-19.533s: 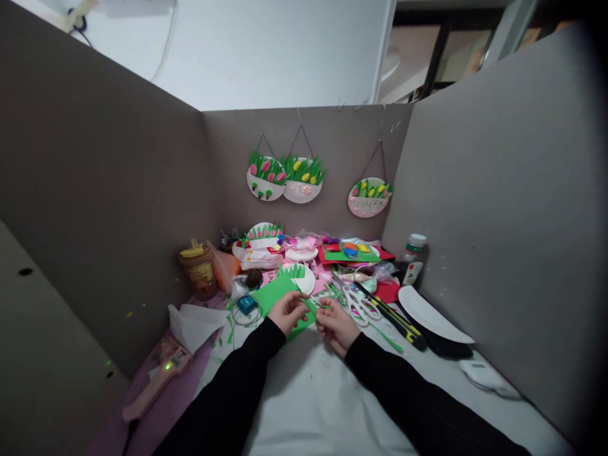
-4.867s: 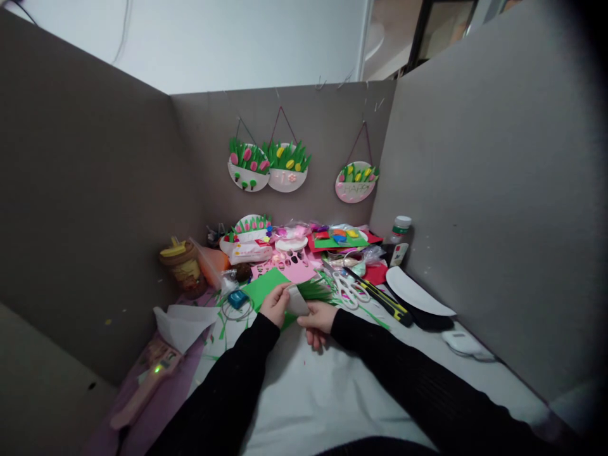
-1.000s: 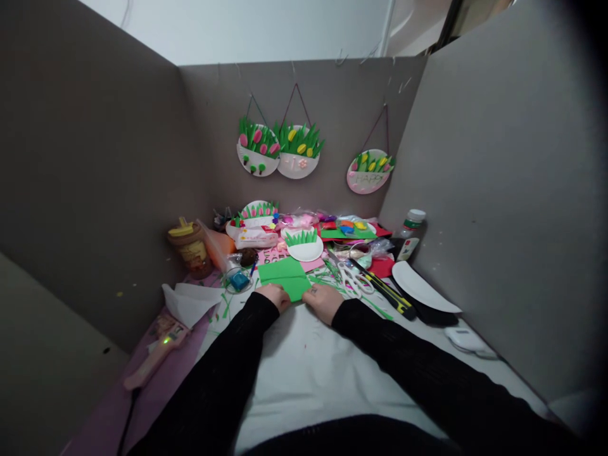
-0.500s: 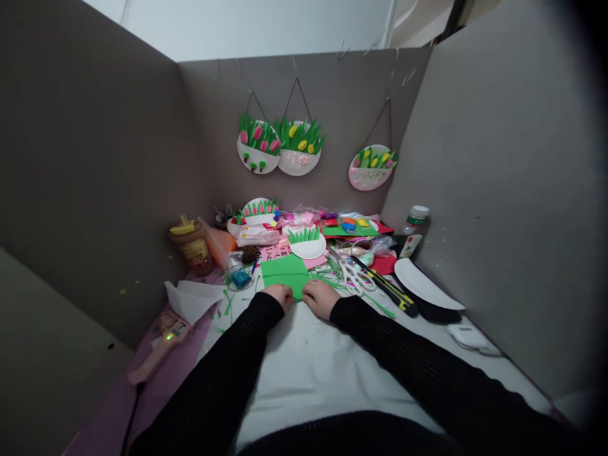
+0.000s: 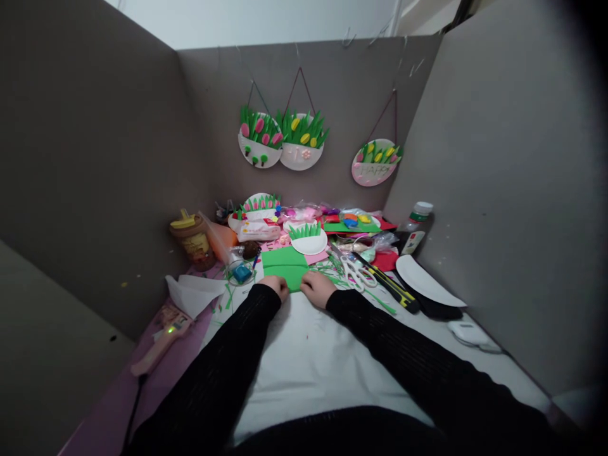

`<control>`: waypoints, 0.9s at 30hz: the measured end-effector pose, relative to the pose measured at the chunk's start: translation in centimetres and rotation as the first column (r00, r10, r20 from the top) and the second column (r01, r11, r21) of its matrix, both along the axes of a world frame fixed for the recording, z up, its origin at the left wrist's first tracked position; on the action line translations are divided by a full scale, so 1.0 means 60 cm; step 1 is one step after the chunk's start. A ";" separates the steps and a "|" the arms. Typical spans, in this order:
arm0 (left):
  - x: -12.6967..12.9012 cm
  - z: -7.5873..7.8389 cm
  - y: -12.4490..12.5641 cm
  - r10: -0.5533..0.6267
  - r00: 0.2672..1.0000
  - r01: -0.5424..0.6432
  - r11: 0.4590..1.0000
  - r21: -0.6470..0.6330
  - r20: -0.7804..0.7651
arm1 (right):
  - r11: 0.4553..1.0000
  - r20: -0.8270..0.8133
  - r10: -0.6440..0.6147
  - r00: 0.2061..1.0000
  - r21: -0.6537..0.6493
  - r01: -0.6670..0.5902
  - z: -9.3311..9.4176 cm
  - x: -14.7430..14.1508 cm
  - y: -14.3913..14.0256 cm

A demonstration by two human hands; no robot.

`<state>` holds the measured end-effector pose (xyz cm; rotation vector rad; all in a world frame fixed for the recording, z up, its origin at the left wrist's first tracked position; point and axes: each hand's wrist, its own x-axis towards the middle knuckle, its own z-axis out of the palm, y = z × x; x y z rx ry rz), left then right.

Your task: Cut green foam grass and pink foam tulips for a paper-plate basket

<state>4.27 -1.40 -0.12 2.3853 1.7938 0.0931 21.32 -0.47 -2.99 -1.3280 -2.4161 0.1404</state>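
Counted: one green sheet (image 5: 285, 261), one grass plate (image 5: 311, 246), three hung plates (image 5: 303, 158), one pair of scissors (image 5: 348, 266), one bottle (image 5: 418, 221). The sheet lies beyond and between the fingers, its near edge at both the left hand (image 5: 276, 286) and the right hand (image 5: 317, 288). All visible fingers are curled inward; tips being hidden, whether they grip the edge cannot be told. The scissors lie right of the right fingers.

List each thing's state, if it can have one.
Green sheet, lying out, crease or edge across it
Left hand, curled at the sheet's near edge
Right hand, curled there too
Cup, lidded
Bottle, capped
Pink tool, lit green
Scissors, lying, blades unclear
Three flower plates, hanging
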 end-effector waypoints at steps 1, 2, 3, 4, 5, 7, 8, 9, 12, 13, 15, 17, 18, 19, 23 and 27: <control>0.000 -0.003 0.001 0.010 1.000 -0.010 1.000 0.001 -0.003 | 1.000 0.014 -0.012 1.000 0.001 0.012 0.000 -0.001 0.000; 0.001 -0.005 0.002 0.020 1.000 -0.020 1.000 0.001 -0.008 | 1.000 0.031 -0.025 0.999 0.004 0.025 0.001 -0.003 0.000; 0.002 -0.007 0.003 0.030 0.999 -0.030 1.000 -0.002 -0.013 | 0.999 0.048 -0.036 0.998 0.007 0.036 0.002 -0.004 0.000; 0.003 -0.007 0.004 0.035 0.999 -0.035 0.999 -0.006 -0.019 | 0.999 0.065 -0.046 0.997 0.010 0.046 0.003 -0.005 -0.001; 0.004 -0.007 0.004 0.038 0.999 -0.038 0.999 -0.010 -0.024 | 0.998 0.080 -0.055 0.995 0.011 0.054 0.004 -0.006 -0.001; 0.007 -0.005 0.004 0.036 0.999 -0.037 0.999 -0.014 -0.029 | 0.997 0.106 -0.075 0.992 0.005 0.075 0.006 -0.007 -0.001; 0.008 -0.003 0.003 0.037 0.999 -0.037 0.999 -0.015 -0.032 | 0.996 0.116 -0.087 0.989 -0.002 0.088 0.008 -0.008 -0.001; 0.010 -0.002 0.002 0.039 0.999 -0.040 0.999 -0.016 -0.037 | 0.995 0.125 -0.098 0.987 -0.012 0.100 0.009 -0.008 -0.001; 0.013 0.002 0.001 0.048 0.998 -0.049 0.999 -0.022 -0.048 | 0.991 0.146 -0.125 0.981 -0.031 0.131 0.011 -0.008 0.000; 0.014 0.002 0.001 0.050 0.998 -0.051 0.998 -0.026 -0.050 | 0.990 0.152 -0.130 0.980 -0.034 0.136 0.012 -0.008 0.000; 0.015 0.001 0.003 0.052 0.997 -0.053 0.998 -0.036 -0.052 | 0.988 0.163 -0.142 0.976 -0.035 0.150 0.013 -0.008 -0.001; 0.015 0.000 0.005 0.053 0.997 -0.056 0.997 -0.045 -0.051 | 0.987 0.169 -0.150 0.974 -0.032 0.158 0.013 -0.009 -0.002; 0.014 -0.001 0.006 0.055 0.997 -0.057 0.997 -0.048 -0.051 | 0.986 0.170 -0.154 0.973 -0.031 0.162 0.013 -0.009 -0.002; 0.014 -0.002 0.007 0.056 0.997 -0.059 0.997 -0.050 -0.050 | 0.986 0.172 -0.157 0.972 -0.031 0.165 0.013 -0.010 -0.003; 0.013 -0.003 0.008 0.064 0.997 -0.067 0.996 -0.059 -0.049 | 0.985 0.188 -0.156 0.970 -0.041 0.167 0.013 -0.010 -0.003; 0.016 -0.001 0.009 0.067 0.996 -0.071 0.995 -0.074 -0.059 | 0.985 0.196 -0.154 0.968 -0.042 0.166 0.011 -0.010 0.000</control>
